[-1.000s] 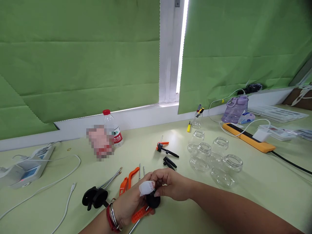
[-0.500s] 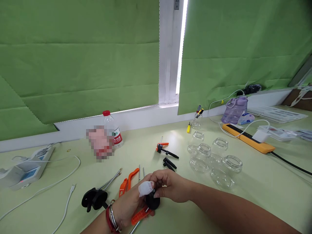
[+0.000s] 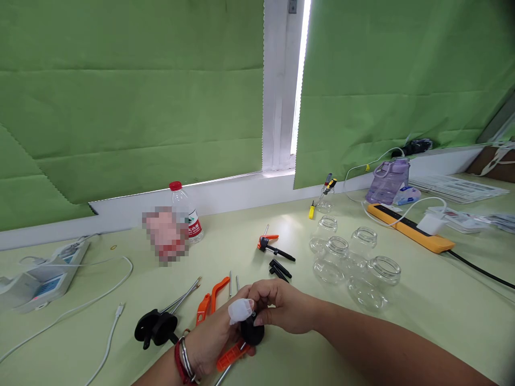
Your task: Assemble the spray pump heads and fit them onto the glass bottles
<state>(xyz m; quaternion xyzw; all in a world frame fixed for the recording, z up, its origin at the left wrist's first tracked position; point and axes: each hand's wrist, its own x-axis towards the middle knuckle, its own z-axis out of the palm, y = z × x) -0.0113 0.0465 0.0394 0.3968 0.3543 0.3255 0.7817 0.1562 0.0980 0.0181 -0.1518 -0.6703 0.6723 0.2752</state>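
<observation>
My left hand (image 3: 219,339), with a white wrap on one digit, is closed around a part with a round black disc (image 3: 252,331), an orange handle (image 3: 232,356) and a metal rod. At the disc's upper edge, my right hand (image 3: 277,308) pinches with thumb and fingers; any small piece between them is hidden. Left of my wrist lie black discs with metal rods (image 3: 163,328). Just beyond my left hand are orange handles (image 3: 217,295) and thin metal rods (image 3: 230,283). Short black pieces (image 3: 280,269) lie past my right hand, near an orange-and-black assembly (image 3: 273,248).
Several clear glass jars (image 3: 330,262) stand at right. Behind them, another jar holds screwdrivers (image 3: 328,187). A yellow power strip (image 3: 414,230) and purple bottle (image 3: 388,179) are farther right. At left are a white power strip (image 3: 52,284), cables and a red-capped water bottle (image 3: 193,222).
</observation>
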